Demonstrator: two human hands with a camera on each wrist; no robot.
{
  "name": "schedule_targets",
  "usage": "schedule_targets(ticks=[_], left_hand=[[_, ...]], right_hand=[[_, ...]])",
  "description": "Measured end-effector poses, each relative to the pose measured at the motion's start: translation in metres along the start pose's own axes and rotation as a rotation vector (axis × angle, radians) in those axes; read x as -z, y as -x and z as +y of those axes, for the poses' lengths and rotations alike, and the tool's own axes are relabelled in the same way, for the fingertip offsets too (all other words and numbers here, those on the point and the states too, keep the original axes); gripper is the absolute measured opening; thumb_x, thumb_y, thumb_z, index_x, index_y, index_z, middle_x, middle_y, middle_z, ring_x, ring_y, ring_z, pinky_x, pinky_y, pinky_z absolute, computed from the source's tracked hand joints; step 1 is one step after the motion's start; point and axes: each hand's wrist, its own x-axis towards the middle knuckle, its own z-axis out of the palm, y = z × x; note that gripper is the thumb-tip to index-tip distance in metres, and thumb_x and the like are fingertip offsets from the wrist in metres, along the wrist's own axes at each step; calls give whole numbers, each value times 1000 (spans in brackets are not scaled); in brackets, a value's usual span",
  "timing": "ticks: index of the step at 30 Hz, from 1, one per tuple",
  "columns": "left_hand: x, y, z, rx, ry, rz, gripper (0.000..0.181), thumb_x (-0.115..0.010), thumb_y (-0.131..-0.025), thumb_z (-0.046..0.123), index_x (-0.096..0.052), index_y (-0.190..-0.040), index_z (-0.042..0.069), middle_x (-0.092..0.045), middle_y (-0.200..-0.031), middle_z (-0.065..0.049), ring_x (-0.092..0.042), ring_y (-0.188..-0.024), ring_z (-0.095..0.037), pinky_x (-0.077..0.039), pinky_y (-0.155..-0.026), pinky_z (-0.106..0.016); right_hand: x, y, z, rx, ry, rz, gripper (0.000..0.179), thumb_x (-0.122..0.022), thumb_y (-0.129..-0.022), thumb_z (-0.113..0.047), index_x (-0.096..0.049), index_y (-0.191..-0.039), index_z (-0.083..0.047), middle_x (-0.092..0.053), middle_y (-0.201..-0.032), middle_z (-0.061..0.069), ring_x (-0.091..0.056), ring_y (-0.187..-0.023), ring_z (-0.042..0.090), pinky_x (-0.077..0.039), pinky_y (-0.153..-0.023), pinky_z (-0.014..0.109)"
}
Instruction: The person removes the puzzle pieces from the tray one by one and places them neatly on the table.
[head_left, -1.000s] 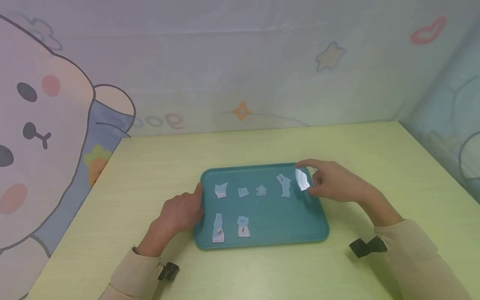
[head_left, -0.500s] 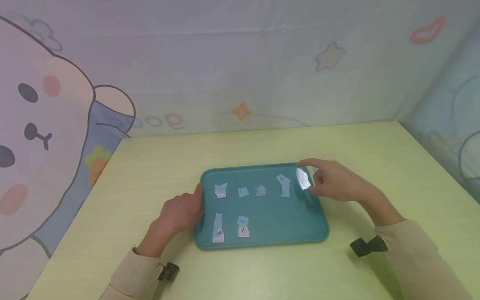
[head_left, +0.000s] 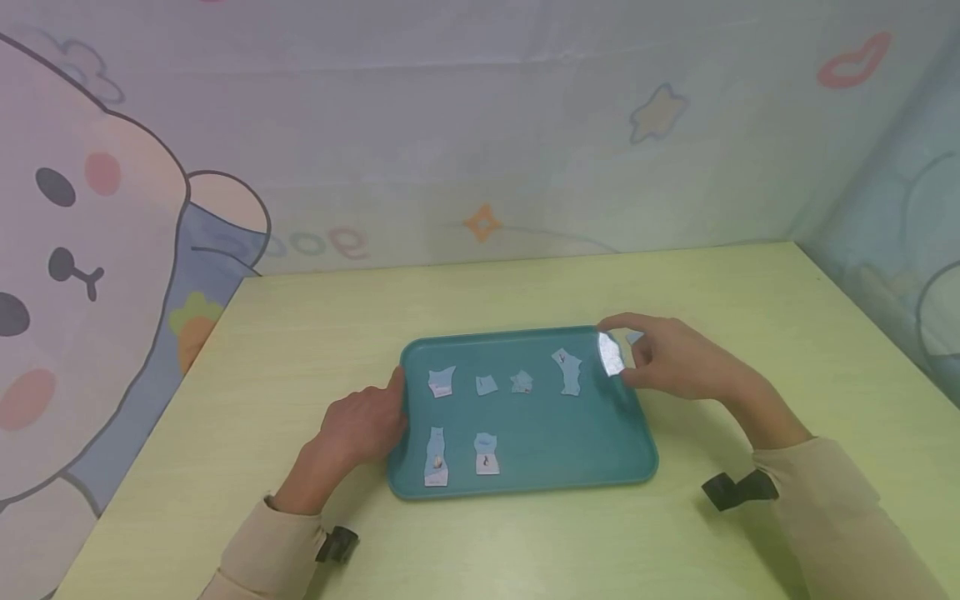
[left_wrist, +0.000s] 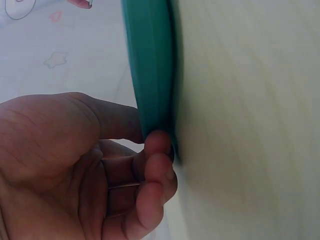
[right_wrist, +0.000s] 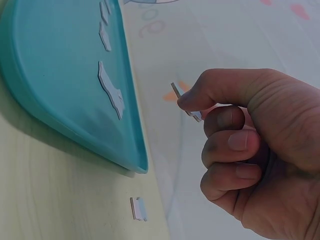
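Note:
In the head view my right hand (head_left: 678, 358) holds a flat, irregular puzzle piece (head_left: 611, 354) between thumb and forefinger, over the right end of a teal tray (head_left: 570, 450). Glare whitens the face of this piece; the right wrist view shows the puzzle piece (right_wrist: 175, 90) nearly edge-on, the other fingers curled in. At the tray's left edge, my left hand (head_left: 367, 423) grips the rim. The left wrist view has its fingertips (left_wrist: 159, 167) curled against the tray wall (left_wrist: 150, 55). Several pale blue and white puzzle pieces (head_left: 487, 454) lie apart in two rows on the tray.
One more puzzle piece (right_wrist: 138, 208) lies on the pale yellow table (head_left: 525, 550) just beyond the tray's far right corner, partly hidden behind my right hand in the head view. A cartoon-printed cloth (head_left: 450, 125) hangs behind the table.
My right hand has drifted slightly up and to the right with the puzzle piece, uncovering more of the piece on the table. The left hand and tray stay put.

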Motion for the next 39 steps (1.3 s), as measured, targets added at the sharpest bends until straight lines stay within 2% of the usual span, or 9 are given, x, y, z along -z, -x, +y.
schedule_targets(ticks=[9,17,31,39], left_hand=[[0,0,0,6,-3,-4,65,-51,-104,11,-28,-161,-9,-57,-79,-8,-54,-72,-22,-38,-56,-34],[-2,0,-1,11,6,2,65,-51,-104,11,-28,-162,-9,-55,-76,-8,-53,-69,-21,-36,-55,-33],[-1,0,-1,6,0,3,65,-52,-104,11,-29,-161,-10,-55,-77,-7,-53,-70,-21,-37,-56,-33],[-2,0,-1,6,1,4,65,-51,-104,11,-28,-161,-10,-55,-76,-7,-52,-68,-21,-36,-55,-32]], right_hand=[[5,2,3,17,-11,20,64,-74,-91,-8,-52,-151,-12,-47,-66,-3,-44,-60,12,-41,-59,30],[9,3,7,-24,-12,28,67,-73,-91,-8,-50,-154,-12,-48,-67,-2,-45,-61,14,-43,-60,31],[13,3,14,-48,-9,38,67,-74,-92,-10,-50,-154,-12,-48,-67,-2,-45,-61,14,-43,-60,32],[16,5,20,-27,-8,60,65,-72,-92,-7,-50,-153,-11,-46,-65,-2,-41,-57,12,-41,-58,31]])
